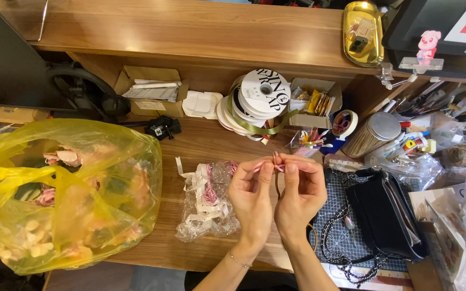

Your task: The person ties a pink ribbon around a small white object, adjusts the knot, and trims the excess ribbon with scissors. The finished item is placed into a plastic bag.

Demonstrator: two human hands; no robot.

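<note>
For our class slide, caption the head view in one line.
Both hands, left hand and right hand, pinch a thin ribbon above a wooden desk, beside a yellow bag.

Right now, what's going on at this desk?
A person is pinching a thin pink ribbon between both hands, left hand and right hand raised together above the wooden desk. A clear bag of ribbon scraps lies just left, a yellow plastic bag of flowers further left, a black purse right.

A yellow plastic bag (pixel 66 194) of flowers, ribbon spools (pixel 257 102) and a black handbag (pixel 386 215) lie about.
</note>
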